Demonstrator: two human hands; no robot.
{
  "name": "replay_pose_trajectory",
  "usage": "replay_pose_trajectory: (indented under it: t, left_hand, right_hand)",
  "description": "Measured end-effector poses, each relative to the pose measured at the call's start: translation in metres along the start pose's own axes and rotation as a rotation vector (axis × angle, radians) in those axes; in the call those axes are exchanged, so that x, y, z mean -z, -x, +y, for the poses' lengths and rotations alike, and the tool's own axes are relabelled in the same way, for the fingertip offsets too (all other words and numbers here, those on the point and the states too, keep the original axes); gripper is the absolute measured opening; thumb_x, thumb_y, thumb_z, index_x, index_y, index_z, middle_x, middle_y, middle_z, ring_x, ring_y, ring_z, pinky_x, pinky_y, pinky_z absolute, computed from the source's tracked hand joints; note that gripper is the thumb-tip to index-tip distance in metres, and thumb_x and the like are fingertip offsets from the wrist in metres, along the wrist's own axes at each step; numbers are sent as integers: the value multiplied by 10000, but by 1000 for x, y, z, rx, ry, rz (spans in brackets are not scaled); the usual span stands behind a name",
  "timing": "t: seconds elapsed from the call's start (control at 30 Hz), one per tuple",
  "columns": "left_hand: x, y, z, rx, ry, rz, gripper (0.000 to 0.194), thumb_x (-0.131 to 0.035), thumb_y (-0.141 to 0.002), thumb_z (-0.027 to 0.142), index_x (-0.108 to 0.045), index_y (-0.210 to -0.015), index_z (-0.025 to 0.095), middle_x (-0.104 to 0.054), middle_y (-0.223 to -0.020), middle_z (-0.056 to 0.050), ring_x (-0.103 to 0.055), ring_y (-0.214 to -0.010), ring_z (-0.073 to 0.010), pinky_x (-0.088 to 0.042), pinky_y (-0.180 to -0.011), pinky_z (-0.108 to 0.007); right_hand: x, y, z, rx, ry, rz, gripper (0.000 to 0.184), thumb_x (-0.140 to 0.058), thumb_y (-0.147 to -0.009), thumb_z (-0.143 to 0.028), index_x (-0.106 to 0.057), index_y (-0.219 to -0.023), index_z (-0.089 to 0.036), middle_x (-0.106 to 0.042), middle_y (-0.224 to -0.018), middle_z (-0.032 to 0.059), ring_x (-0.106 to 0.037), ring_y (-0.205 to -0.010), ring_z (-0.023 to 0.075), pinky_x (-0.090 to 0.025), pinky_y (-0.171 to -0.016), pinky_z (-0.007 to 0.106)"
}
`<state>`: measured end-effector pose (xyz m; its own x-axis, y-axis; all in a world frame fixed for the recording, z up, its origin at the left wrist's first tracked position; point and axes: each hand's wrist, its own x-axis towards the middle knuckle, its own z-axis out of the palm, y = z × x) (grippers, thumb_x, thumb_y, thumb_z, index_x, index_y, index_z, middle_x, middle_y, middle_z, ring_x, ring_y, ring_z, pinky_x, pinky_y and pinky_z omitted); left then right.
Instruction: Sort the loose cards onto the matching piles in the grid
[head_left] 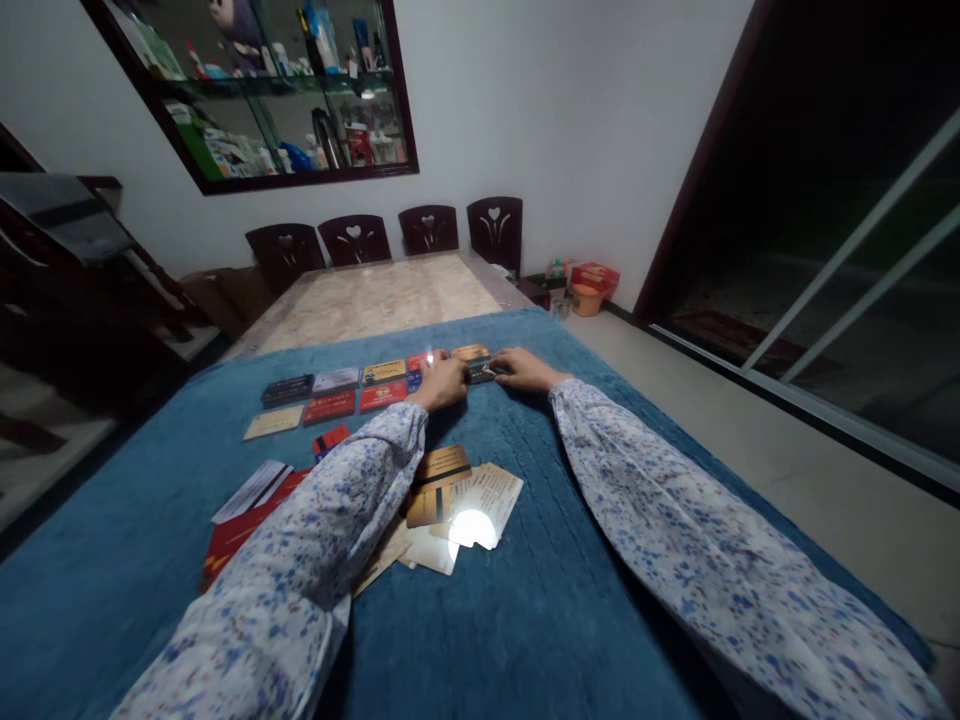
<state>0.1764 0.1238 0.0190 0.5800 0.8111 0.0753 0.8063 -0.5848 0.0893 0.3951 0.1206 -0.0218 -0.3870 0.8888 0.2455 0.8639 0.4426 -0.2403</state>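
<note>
Both my hands reach to the far end of a group of plastic cards laid in rows on a blue cloth. My left hand point(444, 382) bends over a red card point(420, 361); its fingertips are mostly hidden. Between my two hands lies a dark card point(478, 374), just in front of a gold card point(470, 353). With curled fingers, my right hand point(523, 370) grips the right edge of the dark card. To the left are another red card point(383, 397), a yellow card point(384, 371) and a cream card point(274, 422). Loose gold cards point(441, 465) and pale cards point(495, 492) overlap nearer me.
The blue cloth point(570, 600) covers the near part of a marble table point(375, 290). A red folder point(244, 530) with a white card point(251, 490) lies partly behind my left sleeve. Dark chairs point(495, 230) stand along the far end. A bright light spot falls on the pale cards.
</note>
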Motion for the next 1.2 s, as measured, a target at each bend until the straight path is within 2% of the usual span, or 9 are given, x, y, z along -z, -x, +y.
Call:
replay_pose_trajectory:
  t: [0.27, 0.47, 0.6, 0.83, 1.03, 1.2]
  left_hand:
    - [-3, -1, -4, -5, -19, -12, 299, -590, -868, 234, -790, -1086, 276, -706, -1234, -132, -383, -1321, -395, -352, -1017, -623]
    - [-4, 4, 1, -79, -59, 32, 306, -556, -882, 177, -796, -1061, 240, -614, -1360, -150, -384, -1330, -393, -341, -1030, -616]
    - [1, 9, 9, -133, -66, 29, 350, -526, -853, 107, -791, -1056, 214, -658, -1297, -162, -399, -1307, -396, -338, -1022, -611]
    - [2, 16, 14, -150, -171, 57, 376, -479, -890, 133, -763, -1131, 189, -662, -1307, -180, -386, -1321, -392, -353, -1006, -589]
    - [4, 27, 18, -163, -179, 104, 357, -488, -897, 134, -759, -1123, 184, -671, -1274, -187, -412, -1294, -397, -362, -994, -578]
    - [9, 41, 23, -161, -203, 120, 338, -477, -905, 145, -752, -1098, 179, -669, -1253, -183, -424, -1303, -387, -377, -999, -568]
  right_hand:
    - [-1, 0, -2, -31, 9, 5, 357, -621, -871, -235, -765, -1189, -161, -748, -1186, 110, -658, -1099, 257, -466, -995, 323]
    - [0, 2, -5, -43, 15, 11, 342, -595, -888, -221, -773, -1166, -130, -745, -1188, 136, -663, -1099, 272, -461, -994, 336]
    - [1, 3, -6, -35, 40, 0, 339, -606, -895, -225, -765, -1180, -133, -744, -1183, 141, -666, -1089, 257, -455, -989, 317]
    - [3, 6, -8, -27, 89, -15, 352, -610, -887, -185, -750, -1204, -125, -740, -1178, 151, -668, -1089, 261, -468, -970, 314]
    - [5, 16, -11, -51, 83, 28, 382, -631, -887, -173, -727, -1255, -139, -719, -1195, 152, -659, -1092, 257, -475, -964, 312]
    - [8, 31, -12, -51, 104, 63, 330, -614, -918, -201, -732, -1227, -189, -714, -1143, 122, -641, -1052, 246, -474, -897, 312]
